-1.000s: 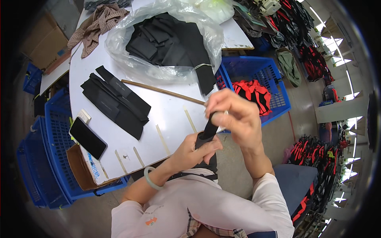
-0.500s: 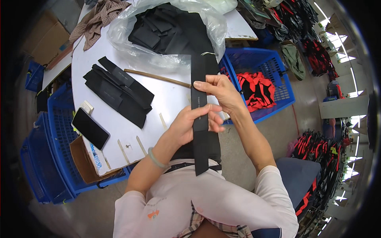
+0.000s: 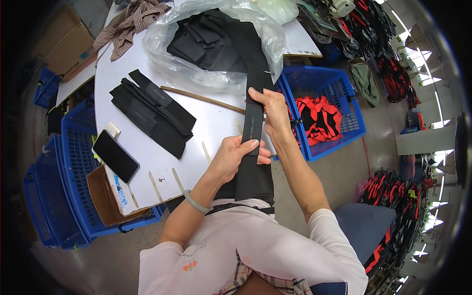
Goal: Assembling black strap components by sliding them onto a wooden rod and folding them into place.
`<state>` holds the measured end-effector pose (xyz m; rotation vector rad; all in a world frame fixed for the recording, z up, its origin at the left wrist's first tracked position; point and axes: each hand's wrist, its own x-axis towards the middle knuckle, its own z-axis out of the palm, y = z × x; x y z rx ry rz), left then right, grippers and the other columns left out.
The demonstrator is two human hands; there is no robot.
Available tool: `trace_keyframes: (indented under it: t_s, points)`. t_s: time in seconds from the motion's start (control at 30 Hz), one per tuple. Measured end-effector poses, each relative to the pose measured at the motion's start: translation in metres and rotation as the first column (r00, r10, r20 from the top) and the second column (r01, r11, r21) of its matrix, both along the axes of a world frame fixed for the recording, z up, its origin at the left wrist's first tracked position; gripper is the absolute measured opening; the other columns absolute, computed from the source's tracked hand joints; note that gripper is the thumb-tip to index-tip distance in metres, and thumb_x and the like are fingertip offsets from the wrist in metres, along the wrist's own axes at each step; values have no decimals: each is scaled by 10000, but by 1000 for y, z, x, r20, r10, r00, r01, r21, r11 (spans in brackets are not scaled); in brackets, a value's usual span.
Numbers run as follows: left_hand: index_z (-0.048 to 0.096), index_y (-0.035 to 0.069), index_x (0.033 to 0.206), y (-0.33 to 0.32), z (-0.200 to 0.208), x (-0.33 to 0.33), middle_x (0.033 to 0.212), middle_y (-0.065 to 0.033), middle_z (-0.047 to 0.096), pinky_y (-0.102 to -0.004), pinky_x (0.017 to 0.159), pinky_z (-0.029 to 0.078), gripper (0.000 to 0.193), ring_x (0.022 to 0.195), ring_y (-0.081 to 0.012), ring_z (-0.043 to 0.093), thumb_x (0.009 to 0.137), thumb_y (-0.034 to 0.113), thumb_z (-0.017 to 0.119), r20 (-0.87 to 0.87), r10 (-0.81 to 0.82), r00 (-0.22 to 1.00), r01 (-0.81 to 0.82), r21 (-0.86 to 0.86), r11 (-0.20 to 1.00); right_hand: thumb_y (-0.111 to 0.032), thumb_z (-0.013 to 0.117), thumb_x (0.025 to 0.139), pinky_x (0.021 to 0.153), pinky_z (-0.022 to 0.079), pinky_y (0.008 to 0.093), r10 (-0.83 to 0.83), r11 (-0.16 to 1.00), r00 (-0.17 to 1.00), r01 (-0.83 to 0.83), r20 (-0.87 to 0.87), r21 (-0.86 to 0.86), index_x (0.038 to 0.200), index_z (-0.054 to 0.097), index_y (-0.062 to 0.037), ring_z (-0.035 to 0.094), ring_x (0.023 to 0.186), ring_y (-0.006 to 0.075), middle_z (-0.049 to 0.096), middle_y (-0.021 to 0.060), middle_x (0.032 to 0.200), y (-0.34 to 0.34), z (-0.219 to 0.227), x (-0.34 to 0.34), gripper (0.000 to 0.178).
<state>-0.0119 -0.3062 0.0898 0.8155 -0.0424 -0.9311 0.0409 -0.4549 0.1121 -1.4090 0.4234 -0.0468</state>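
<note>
Blue plastic crates (image 3: 43, 191) stand on the floor at the far left, and beside them an open brown cardboard box (image 3: 101, 194) sits against the table's corner. The white table (image 3: 216, 115) curves away from there, its near edge marked with short strips of yellowish tape (image 3: 155, 186). A dark-screened phone (image 3: 115, 156) lies near that corner; further back, a brown checked cloth (image 3: 129, 29) is heaped. Next comes a loose stack of black fabric bands (image 3: 152, 115), then a wooden stick (image 3: 201, 100) lying aslant, below a clear plastic bag (image 3: 156, 51) full of black cloth (image 3: 206, 44).

At the table's right end, in front of the person, both hands hold a black strip (image 3: 252, 125) (small pale lettering runs along it). The left hand (image 3: 236, 156) clamps its lower part, thumb on top and fingers behind; the right hand (image 3: 274, 113) pinches it higher up.

Rightward, another blue crate (image 3: 355, 120) holds red-and-black cloth (image 3: 319, 120), with hanging red-and-black pieces (image 3: 393, 209) beyond and bright windows at the edge.
</note>
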Motion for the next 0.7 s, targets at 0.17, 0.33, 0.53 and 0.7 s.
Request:
trace_keyframes:
  t_s: [0.17,0.33,0.53,0.7]
  points:
    - [531,-86,982,2,-9,-1,855,-208,650,-328,698,558,231,723,-257,678,920,136,513,-55,83,995,-84,-20,996,-254,665,832,530,361,192,-17,1000,1000,18,26,-25,786,651,-43,479,585,42,598,-3,701,15,-2,4,216]
    - [559,-49,937,6,-19,-1,819,-183,651,-308,611,550,210,691,-245,675,891,154,585,-18,235,972,-235,2,972,-122,711,772,604,406,184,288,952,957,-283,23,-118,814,660,-19,539,643,41,629,5,731,14,0,-5,122]
    - [557,-43,949,43,-8,3,831,-154,655,-283,630,537,257,708,-206,667,918,212,545,45,232,972,-235,76,969,-67,708,756,586,412,177,367,930,930,-364,34,-57,815,662,13,558,646,54,641,26,750,47,-1,25,109]
    - [547,-82,916,83,-23,18,772,-196,646,-327,630,553,302,678,-262,667,942,213,486,75,435,897,-441,110,891,-135,682,786,557,363,208,590,802,807,-582,28,-137,789,645,-7,484,618,49,581,-19,697,119,1,84,134]
